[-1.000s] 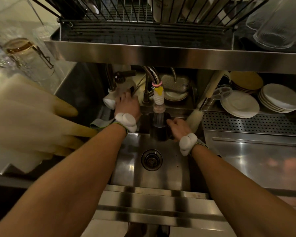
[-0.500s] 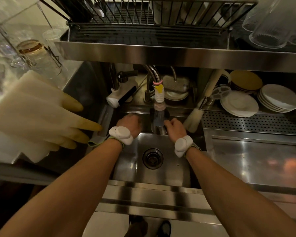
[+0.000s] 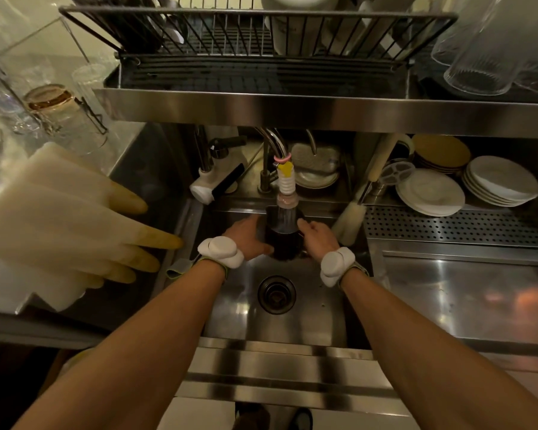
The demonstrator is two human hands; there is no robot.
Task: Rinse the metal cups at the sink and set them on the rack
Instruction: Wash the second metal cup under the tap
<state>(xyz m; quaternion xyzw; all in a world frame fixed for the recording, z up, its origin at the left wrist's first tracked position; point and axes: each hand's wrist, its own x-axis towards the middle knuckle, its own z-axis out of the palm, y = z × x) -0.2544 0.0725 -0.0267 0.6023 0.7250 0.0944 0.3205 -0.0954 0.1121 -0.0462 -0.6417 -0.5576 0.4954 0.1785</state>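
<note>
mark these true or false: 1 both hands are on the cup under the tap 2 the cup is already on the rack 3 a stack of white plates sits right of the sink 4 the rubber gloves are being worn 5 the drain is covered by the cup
1. True: the left hand and right hand hold the metal cup from either side, under the tap nozzle.
2. False: the cup is down in the sink, not on the rack above.
3. True: white plates are stacked there.
4. False: the rubber gloves lie on the left counter; both hands are bare.
5. False: the drain is in plain view, nearer the person than the cup.
</note>
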